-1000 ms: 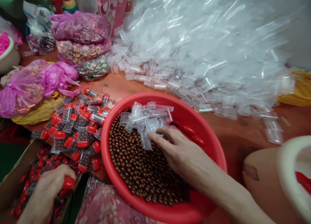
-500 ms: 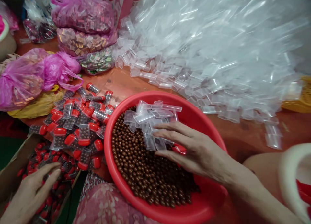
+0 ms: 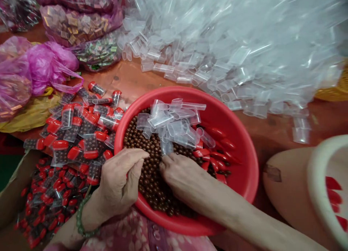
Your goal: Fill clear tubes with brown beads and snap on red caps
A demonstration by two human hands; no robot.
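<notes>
A red plastic basin (image 3: 187,93) holds small round brown balls (image 3: 152,178), with a heap of clear plastic tubes (image 3: 174,118) lying on them. Inside it, my right hand (image 3: 182,175) is closed at the near end of one clear tube (image 3: 166,146), low against the balls; its fingertips are mostly hidden. My left hand (image 3: 121,176) is over the basin's left rim, fingers pressed together and curled toward the thumb. Whatever may be inside that hand is hidden. Red caps (image 3: 214,160) lie in the basin's right part.
Left of the basin are piled ball-filled tubes with red caps (image 3: 89,145), and more fill a box (image 3: 49,196) below. A large heap of clear tubes (image 3: 231,62) covers the back. Pink bags (image 3: 51,68) stand at left, a cream bucket (image 3: 288,185) at right.
My left hand has come from the box to the basin's rim. My right hand has moved down and closed at a tube near the balls. The view has shifted slightly.
</notes>
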